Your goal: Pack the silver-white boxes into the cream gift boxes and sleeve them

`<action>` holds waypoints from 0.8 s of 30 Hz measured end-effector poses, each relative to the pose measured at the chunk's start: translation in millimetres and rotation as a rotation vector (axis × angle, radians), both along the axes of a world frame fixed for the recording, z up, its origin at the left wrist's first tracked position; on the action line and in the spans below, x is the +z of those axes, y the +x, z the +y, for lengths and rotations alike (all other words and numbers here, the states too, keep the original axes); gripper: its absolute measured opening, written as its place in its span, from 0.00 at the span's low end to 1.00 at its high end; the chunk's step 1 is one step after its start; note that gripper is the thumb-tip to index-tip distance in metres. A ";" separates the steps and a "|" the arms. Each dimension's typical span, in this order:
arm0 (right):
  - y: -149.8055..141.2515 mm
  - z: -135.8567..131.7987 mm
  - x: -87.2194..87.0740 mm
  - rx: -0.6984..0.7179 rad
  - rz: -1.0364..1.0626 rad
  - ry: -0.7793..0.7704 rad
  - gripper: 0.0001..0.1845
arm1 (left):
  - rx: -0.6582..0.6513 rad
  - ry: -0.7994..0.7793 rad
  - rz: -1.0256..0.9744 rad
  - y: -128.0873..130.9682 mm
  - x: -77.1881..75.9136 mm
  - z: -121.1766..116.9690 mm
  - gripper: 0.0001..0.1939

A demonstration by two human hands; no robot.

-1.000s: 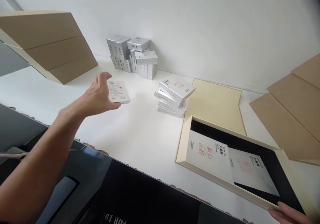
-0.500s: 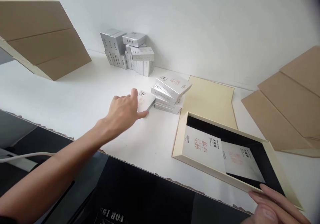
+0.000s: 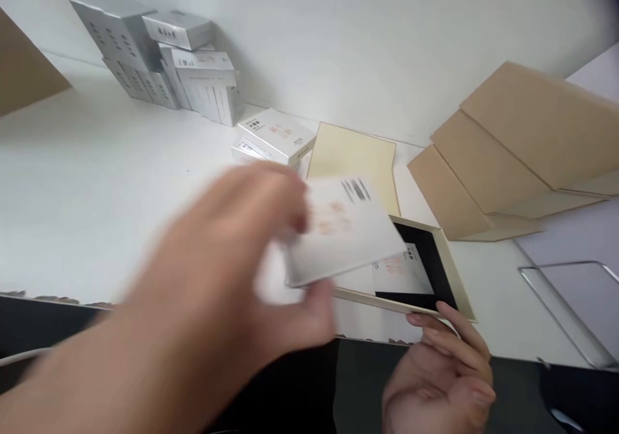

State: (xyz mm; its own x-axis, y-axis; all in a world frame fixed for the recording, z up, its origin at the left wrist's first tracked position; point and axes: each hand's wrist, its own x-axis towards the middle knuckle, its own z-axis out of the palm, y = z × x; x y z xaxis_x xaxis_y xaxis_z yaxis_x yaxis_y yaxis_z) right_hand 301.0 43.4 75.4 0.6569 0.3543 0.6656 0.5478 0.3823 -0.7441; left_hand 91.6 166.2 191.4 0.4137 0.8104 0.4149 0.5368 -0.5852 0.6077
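My left hand [image 3: 236,273], blurred by motion, grips a flat white box [image 3: 345,231] with red and black print and holds it in the air over the near left part of the cream tray box [image 3: 438,240]. The tray has a black inside, and one white box [image 3: 401,273] shows lying in it. My right hand [image 3: 442,369] is at the tray's near edge, fingers curled against the rim. A short stack of the same white boxes [image 3: 275,138] stands on the white table [image 3: 97,189] behind my left hand.
A pile of silver boxes [image 3: 164,60] stands against the wall at the back left. The tray's cream lid [image 3: 355,160] lies open behind it. Folded brown cardboard [image 3: 512,150] lies at the right, with a metal frame [image 3: 570,305] near it. A dark surface borders the table's near edge.
My left hand has lifted a white box from beside the stack and carried it right, over the tray. My right hand stays at the tray's near edge. The view has swung right.
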 end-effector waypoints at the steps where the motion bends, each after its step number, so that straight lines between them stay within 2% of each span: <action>1: -0.6 -2.7 0.9 0.020 0.015 -0.031 0.23 | -0.124 0.043 0.022 25.4 -1.4 -1.0 0.17; 3: -3.6 -8.0 2.8 0.041 0.040 -0.097 0.25 | -0.433 0.016 0.206 67.8 -4.7 -0.4 0.29; 5: -6.6 -12.6 4.1 0.054 0.045 -0.150 0.26 | -0.695 -0.010 0.385 94.8 -8.8 1.1 0.30; 6: -6.9 -14.8 4.9 0.056 0.040 -0.169 0.26 | -0.757 -0.015 0.446 102.1 -10.9 1.5 0.27; 8: -3.1 -19.7 9.2 0.037 0.010 -0.171 0.26 | -0.750 0.024 0.501 106.1 -14.5 2.3 0.24; 10: 8.1 -24.9 20.2 0.036 -0.051 -0.129 0.22 | -0.666 0.073 0.552 100.0 -16.1 4.7 0.31; 12: 26.0 -26.9 39.7 0.136 -0.167 -0.169 0.14 | -0.614 0.058 0.631 89.8 -16.5 9.7 0.38; 13: 36.5 -25.1 51.8 0.218 -0.263 -0.260 0.09 | -0.596 0.019 0.663 85.0 -16.8 12.7 0.39; 14: 47.2 -20.6 64.6 0.310 -0.380 -0.396 0.10 | -0.581 -0.013 0.687 80.9 -17.3 15.4 0.38; 17: 74.4 9.7 98.8 0.481 -0.774 -0.869 0.31 | -0.537 0.013 0.705 74.4 -21.4 19.1 0.31; 19: 84.4 37.2 113.3 0.600 -0.915 -1.159 0.44 | -0.517 0.078 0.688 73.6 -25.5 17.7 0.26; 21: 87.2 60.5 121.4 0.703 -1.017 -1.387 0.53 | -0.497 0.101 0.648 73.6 -29.1 15.5 0.23; 22: 86.3 68.7 123.8 0.728 -1.069 -1.451 0.54 | -0.494 0.102 0.632 73.5 -30.4 14.7 0.23; 24: 82.1 77.1 126.8 0.729 -1.159 -1.501 0.46 | -0.486 0.098 0.624 72.9 -31.8 14.3 0.22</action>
State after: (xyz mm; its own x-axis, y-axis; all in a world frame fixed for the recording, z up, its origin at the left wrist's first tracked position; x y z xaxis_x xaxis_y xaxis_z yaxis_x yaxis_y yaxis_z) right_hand 383.1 120.6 202.2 -0.2673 0.8636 -0.4276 0.9635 0.2468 -0.1038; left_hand 164.5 180.5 159.6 0.8909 0.4514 0.0502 0.4321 -0.8764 0.2126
